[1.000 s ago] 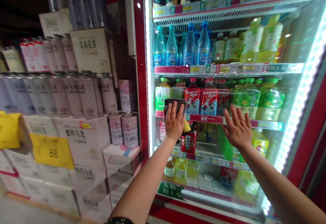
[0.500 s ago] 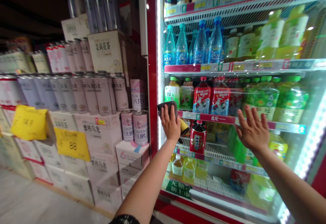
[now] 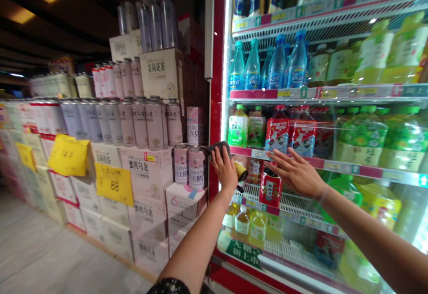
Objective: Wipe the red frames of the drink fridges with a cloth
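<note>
Left hand (image 3: 226,175) has its fingers bent over a dark cloth (image 3: 219,150), gripping it at the left edge of the fridge (image 3: 218,84), over the red frame. Yellow piece with a dark end (image 3: 240,170) sticks out right of the palm, seemingly in the same grip; can't tell what it is. Right hand (image 3: 297,173) holds nothing visible, fingers straight and slightly spread, aimed left, in front of the shelf edge just right of the small red bottle (image 3: 270,189). Whether its palm touches the glass (image 3: 334,122) isn't clear. Pink cans (image 3: 198,167) stand just left of the cloth, green tea bottle (image 3: 238,126) to its right, behind the front. Looks like wiping. To do it well: cloth flat, fingertips spread for even pressure, overlapping strokes right into the frame corner. Angle the yellow piece off the surface; its dark end might scrape or smear. Stop short of the cans; an overshoot left could knock them. Keep the right palm light, since bare skin would likely leave prints.
</note>
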Tool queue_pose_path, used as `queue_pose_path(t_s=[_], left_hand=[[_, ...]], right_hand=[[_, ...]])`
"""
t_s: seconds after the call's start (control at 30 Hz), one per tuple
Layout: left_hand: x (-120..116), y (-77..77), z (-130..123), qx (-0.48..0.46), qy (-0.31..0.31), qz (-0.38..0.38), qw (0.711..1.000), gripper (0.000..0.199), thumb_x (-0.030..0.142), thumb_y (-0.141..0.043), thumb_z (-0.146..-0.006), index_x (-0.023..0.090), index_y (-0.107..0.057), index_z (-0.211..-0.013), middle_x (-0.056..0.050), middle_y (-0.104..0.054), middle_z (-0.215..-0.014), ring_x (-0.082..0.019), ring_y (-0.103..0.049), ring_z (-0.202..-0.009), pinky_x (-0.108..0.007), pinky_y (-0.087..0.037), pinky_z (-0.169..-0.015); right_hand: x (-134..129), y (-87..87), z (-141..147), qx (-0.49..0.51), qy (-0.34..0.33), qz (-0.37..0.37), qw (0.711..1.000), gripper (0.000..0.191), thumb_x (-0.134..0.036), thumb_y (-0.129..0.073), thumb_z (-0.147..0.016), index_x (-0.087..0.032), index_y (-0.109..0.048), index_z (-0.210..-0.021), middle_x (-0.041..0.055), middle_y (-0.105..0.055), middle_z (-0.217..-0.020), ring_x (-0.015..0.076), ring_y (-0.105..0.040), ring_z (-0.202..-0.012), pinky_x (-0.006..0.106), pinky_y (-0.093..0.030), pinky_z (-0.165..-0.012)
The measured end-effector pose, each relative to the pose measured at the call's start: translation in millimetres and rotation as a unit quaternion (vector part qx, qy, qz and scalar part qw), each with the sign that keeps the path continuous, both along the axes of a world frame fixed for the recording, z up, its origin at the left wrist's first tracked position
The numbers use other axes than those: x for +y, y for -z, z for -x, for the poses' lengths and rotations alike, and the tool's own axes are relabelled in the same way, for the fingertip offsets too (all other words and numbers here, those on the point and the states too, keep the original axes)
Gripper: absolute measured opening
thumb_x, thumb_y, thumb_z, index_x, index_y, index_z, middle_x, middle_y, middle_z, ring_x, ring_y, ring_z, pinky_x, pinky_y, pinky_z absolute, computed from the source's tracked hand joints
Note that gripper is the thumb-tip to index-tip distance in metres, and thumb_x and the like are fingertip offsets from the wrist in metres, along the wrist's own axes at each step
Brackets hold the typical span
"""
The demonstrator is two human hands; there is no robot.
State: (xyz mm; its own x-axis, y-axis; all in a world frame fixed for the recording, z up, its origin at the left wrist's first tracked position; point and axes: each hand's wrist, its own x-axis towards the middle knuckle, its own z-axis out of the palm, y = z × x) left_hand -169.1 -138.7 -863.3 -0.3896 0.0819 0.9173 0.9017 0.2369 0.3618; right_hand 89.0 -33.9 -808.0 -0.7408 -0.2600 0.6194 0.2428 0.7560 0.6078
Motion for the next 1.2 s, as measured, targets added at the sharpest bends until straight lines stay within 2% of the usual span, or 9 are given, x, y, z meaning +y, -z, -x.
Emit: queue_pose_path(t_s=[0.07,0.13,0.33,0.6,0.83,0.9,1.07,1.13,1.2], left_hand=[[1,18.7,-9,0.023,0.008,0.028,0.999,0.061,0.022,-0.046,-0.099,0.019,-0.030,-0.158,-0.017,-0.026,-0.166,-0.032,-0.012,-0.157,-0.060,-0.025,-0.123],[1,15.2,-9,0.059,0.017,0.051,0.997,0.062,0.023,-0.046,-0.099,0.022,-0.029,-0.159,-0.015,-0.026,-0.167,-0.032,-0.013,-0.157,-0.060,-0.025,-0.123],[4,-56.3,17,0.063,0.022,-0.001,0.998,0.058,0.032,-0.043,-0.101,0.024,-0.031,-0.158,-0.012,-0.027,-0.167,-0.029,-0.019,-0.156,-0.056,-0.023,-0.125],[9,22.3,-9,-0.019,0.013,-0.018,1.000,0.062,0.032,-0.046,-0.100,0.017,-0.029,-0.158,-0.020,-0.024,-0.166,-0.034,-0.018,-0.155,-0.059,-0.029,-0.122],[17,-29.2,2,-0.056,-0.029,-0.083,0.995,0.067,0.039,-0.044,-0.101,0.023,-0.019,-0.161,-0.016,-0.027,-0.165,-0.032,-0.022,-0.155,-0.054,-0.030,-0.122],[16,-8.6,-2,-0.065,-0.041,-0.097,0.992,0.068,0.039,-0.044,-0.101,0.023,-0.017,-0.162,-0.016,-0.030,-0.164,-0.031,-0.025,-0.154,-0.052,-0.033,-0.121],[8,91.9,-17,-0.117,-0.049,-0.076,0.989,0.067,0.035,-0.044,-0.102,0.021,-0.017,-0.161,-0.020,-0.031,-0.162,-0.033,-0.027,-0.153,-0.055,-0.036,-0.118],[6,103.0,-17,-0.144,-0.037,-0.073,0.986,0.068,0.035,-0.043,-0.101,0.020,-0.016,-0.161,-0.022,-0.027,-0.164,-0.034,-0.024,-0.154,-0.057,-0.034,-0.118],[8,85.3,-14,-0.153,-0.019,-0.077,0.985,0.067,0.035,-0.042,-0.102,0.019,-0.016,-0.162,-0.022,-0.022,-0.166,-0.034,-0.020,-0.155,-0.058,-0.031,-0.120]], right_hand=[[1,-7.0,24,-0.021,-0.014,-0.010,1.000,0.059,-0.026,-0.046,-0.100,-0.035,-0.033,-0.156,-0.0021,-0.036,-0.163,0.0204,-0.034,-0.150,0.049,-0.021,-0.126],[6,-9.2,38,-0.024,-0.023,-0.010,0.999,0.060,-0.025,-0.046,-0.100,-0.038,-0.029,-0.157,-0.0051,-0.034,-0.164,0.0190,-0.034,-0.150,0.048,-0.021,-0.126],[17,-0.9,42,-0.027,-0.022,0.011,0.999,0.066,-0.024,-0.044,-0.101,-0.042,-0.019,-0.159,-0.0087,-0.024,-0.167,0.0190,-0.029,-0.152,0.049,-0.019,-0.127],[16,0.8,39,-0.038,-0.022,0.030,0.999,0.068,-0.024,-0.046,-0.101,-0.040,-0.015,-0.160,-0.0067,-0.022,-0.167,0.0189,-0.025,-0.154,0.051,-0.015,-0.128],[15,0.7,37,-0.035,-0.025,0.042,0.998,0.064,-0.026,-0.044,-0.103,-0.040,-0.017,-0.159,-0.0066,-0.026,-0.166,0.0186,-0.026,-0.153,0.053,-0.013,-0.128],[15,0.8,37,-0.037,-0.018,0.046,0.998,0.064,-0.026,-0.045,-0.102,-0.041,-0.018,-0.159,-0.0072,-0.026,-0.166,0.0193,-0.027,-0.153,0.054,-0.014,-0.128],[17,2.4,37,-0.031,-0.013,0.046,0.998,0.066,-0.027,-0.047,-0.102,-0.042,-0.017,-0.159,-0.0086,-0.023,-0.167,0.0194,-0.026,-0.153,0.053,-0.014,-0.128],[17,2.5,37,-0.032,-0.012,0.046,0.998,0.067,-0.027,-0.047,-0.102,-0.042,-0.016,-0.159,-0.0092,-0.022,-0.167,0.0194,-0.025,-0.154,0.053,-0.014,-0.128],[16,2.2,37,-0.037,-0.007,0.052,0.998,0.066,-0.028,-0.047,-0.102,-0.042,-0.017,-0.159,-0.0094,-0.022,-0.167,0.0200,-0.026,-0.154,0.054,-0.013,-0.128]])
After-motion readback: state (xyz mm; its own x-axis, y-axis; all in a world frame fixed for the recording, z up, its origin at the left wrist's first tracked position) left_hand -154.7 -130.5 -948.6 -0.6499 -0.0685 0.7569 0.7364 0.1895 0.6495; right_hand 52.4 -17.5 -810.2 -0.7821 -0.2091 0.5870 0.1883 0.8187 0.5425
